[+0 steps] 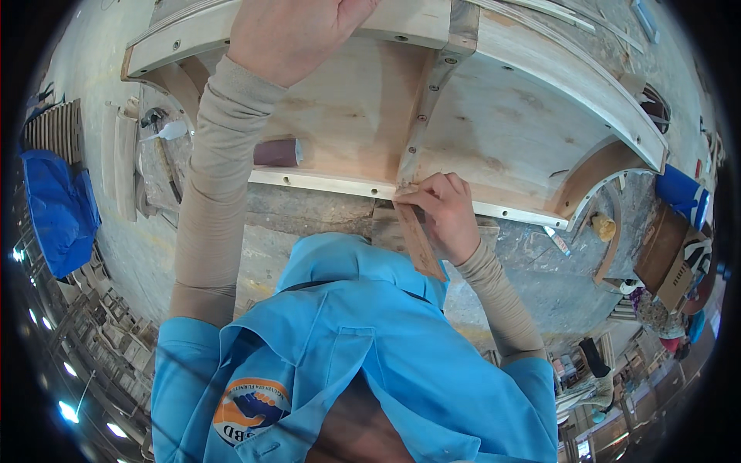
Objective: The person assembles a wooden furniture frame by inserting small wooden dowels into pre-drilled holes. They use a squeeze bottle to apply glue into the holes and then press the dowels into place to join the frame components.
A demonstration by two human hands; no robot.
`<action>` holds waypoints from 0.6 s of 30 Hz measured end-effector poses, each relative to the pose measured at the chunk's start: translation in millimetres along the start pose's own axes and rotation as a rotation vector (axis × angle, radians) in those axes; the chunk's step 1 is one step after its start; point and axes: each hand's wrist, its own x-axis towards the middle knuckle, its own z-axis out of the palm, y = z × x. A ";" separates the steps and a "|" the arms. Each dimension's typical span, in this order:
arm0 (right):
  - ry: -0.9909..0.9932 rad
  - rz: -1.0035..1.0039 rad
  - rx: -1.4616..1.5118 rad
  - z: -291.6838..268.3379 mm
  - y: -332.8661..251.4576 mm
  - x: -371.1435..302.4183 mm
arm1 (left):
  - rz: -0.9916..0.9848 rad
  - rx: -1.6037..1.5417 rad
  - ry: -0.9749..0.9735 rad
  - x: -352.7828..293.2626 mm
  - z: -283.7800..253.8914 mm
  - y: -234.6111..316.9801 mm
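A large pale wooden furniture frame (575,83) with curved sides, plywood panels and a middle divider (417,116) lies before me. My right hand (446,210) is closed in a pinch on the upper end of a flat reddish-brown wooden strip (421,245), where the divider meets the near rail. The strip slants down toward my lap. My left hand (289,35) reaches over the far rail; its fingers run past the top edge of the picture, so their grip is hidden. A dark maroon roll (278,152), like rolled sandpaper, lies inside the left bay, beside my left forearm.
Left of the frame lie a hammer (165,163), a white squeeze bottle (171,130) and curved wooden pieces (123,162). A blue plastic sheet (60,212) is farther left. Rightward are a small tube (556,241), a curved wooden piece (610,243) and a cardboard box (673,282).
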 end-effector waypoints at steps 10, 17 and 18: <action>0.019 0.007 -0.003 1.1 -1.8 -1.9 | -0.035 -0.012 -0.018 0.4 -1.0 2.3; 0.101 0.052 -0.020 -1.7 -2.4 -1.6 | -0.029 -0.013 -0.014 0.1 -0.8 2.1; 0.112 0.060 -0.019 -2.9 -2.6 -1.3 | -0.028 -0.006 -0.018 -0.3 -1.4 1.6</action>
